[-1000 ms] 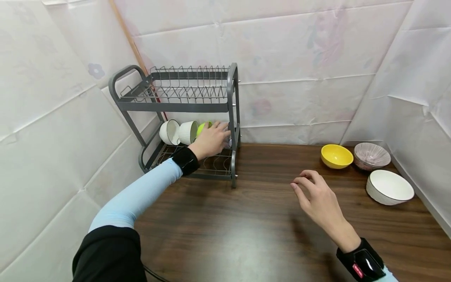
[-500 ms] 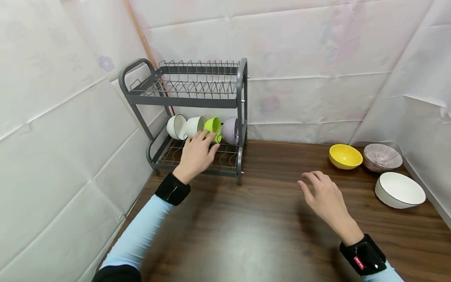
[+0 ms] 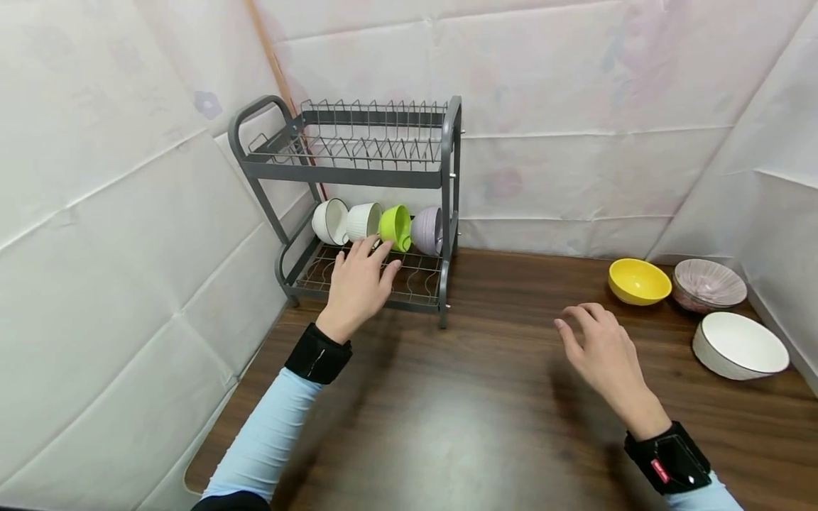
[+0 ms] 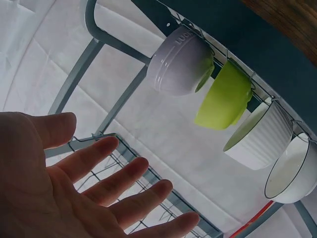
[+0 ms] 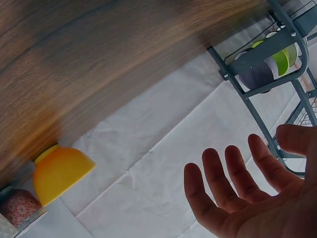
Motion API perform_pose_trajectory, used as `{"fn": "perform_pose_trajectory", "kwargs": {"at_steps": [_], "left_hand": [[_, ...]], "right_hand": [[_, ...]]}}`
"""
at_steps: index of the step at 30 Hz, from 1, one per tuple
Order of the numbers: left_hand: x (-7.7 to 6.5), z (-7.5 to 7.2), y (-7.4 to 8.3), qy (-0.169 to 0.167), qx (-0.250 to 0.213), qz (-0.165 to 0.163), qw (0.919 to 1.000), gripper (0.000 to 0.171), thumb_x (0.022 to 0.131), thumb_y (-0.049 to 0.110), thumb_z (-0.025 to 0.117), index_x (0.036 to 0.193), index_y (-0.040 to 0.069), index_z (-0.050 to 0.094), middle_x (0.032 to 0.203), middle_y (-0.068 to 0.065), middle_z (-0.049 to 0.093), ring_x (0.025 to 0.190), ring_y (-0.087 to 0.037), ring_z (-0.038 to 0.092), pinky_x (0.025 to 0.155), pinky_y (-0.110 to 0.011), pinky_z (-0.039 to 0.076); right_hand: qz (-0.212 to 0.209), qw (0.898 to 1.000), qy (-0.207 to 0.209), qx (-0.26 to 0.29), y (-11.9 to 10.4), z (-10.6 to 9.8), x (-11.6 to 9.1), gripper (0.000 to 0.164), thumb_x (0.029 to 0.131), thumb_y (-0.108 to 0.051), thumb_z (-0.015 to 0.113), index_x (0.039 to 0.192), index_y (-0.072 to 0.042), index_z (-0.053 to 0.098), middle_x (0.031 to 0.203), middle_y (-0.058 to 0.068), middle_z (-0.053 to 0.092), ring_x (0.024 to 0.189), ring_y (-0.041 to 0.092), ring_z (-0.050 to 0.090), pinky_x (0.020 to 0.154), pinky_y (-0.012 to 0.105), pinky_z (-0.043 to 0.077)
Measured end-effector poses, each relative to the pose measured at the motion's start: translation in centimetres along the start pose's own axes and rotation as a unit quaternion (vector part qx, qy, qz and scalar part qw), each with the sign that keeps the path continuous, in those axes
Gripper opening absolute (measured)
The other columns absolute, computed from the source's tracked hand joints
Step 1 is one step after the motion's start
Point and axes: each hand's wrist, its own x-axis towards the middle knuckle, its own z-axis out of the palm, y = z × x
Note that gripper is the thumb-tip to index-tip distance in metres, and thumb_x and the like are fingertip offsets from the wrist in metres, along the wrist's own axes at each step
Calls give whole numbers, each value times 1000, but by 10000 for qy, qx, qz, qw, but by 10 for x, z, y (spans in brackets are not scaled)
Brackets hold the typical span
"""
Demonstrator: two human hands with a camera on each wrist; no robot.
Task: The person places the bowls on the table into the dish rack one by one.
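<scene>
My left hand (image 3: 358,287) is in front of the dish rack (image 3: 377,177), fingers spread and holding nothing. Its palm and fingers show in the left wrist view, apart from the cups. Four kinds line the lower shelf on their sides: a white cup with a dark rim (image 4: 292,173), a ribbed white cup (image 4: 262,136), a lime green cup (image 4: 225,96) and a lavender cup with raised lettering (image 4: 181,62). My right hand (image 3: 603,355) hovers over the wooden table, fingers loosely bent and nothing in them. The yellow bowl (image 3: 639,282) is the nearest thing to it.
At the right stand a clear ribbed bowl (image 3: 709,280) with a pinkish bowl under it and a large white bowl (image 3: 741,348). The rack's upper wire tier (image 3: 377,138) holds no dishes. White sheeting (image 3: 575,142) walls in the table (image 3: 486,383).
My left hand has drawn back from the lavender cup at the shelf's right end, toward the rack's front. The right hand has stayed over the table. The head view has shifted slightly.
</scene>
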Motion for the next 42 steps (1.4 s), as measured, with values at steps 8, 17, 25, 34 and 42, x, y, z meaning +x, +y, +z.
{"fn": "perform_pose_trajectory", "kwargs": {"at_steps": [8, 17, 25, 34, 42], "left_hand": [[3, 8, 0, -160, 11, -4, 9999, 47, 111, 40, 52, 150, 13, 60, 157, -16, 48, 145, -39, 42, 113, -72, 31], [2, 13, 1, -229, 13, -23, 9997, 47, 110, 40, 54, 148, 14, 61, 159, -16, 46, 146, -42, 40, 113, -73, 30], [1, 15, 1, -274, -68, -34, 9996, 46, 111, 40, 53, 148, 14, 61, 159, -16, 46, 146, -46, 40, 113, -73, 30], [-3, 12, 3, -311, -91, -44, 9995, 46, 111, 39, 53, 148, 14, 61, 157, -15, 47, 147, -44, 39, 113, -72, 30], [-4, 13, 3, -279, -178, -42, 9994, 46, 110, 39, 54, 147, 13, 61, 157, -16, 48, 146, -46, 40, 112, -74, 31]], "right_hand": [[265, 9996, 91, -91, 9, -6, -1, 15, 98, -12, 75, 110, -3, 73, 115, 23, 62, 99, 44, 60, 66, 63, 50], [502, 9983, 187, -214, 28, -7, -4, 18, 96, -10, 75, 111, -1, 71, 116, 27, 60, 108, 50, 57, 67, 70, 49], [1148, 9925, -48, -429, 60, -20, -3, 25, 99, -14, 71, 116, 3, 68, 119, 32, 56, 105, 57, 56, 68, 73, 44], [2120, 9733, -364, -797, 106, -55, -8, 40, 102, -20, 61, 127, 11, 58, 126, 42, 45, 102, 65, 51, 66, 73, 42], [2338, 9650, -512, -1077, 148, -87, 10, 36, 99, -20, 56, 118, 12, 57, 116, 44, 43, 101, 68, 47, 60, 74, 40]]}}
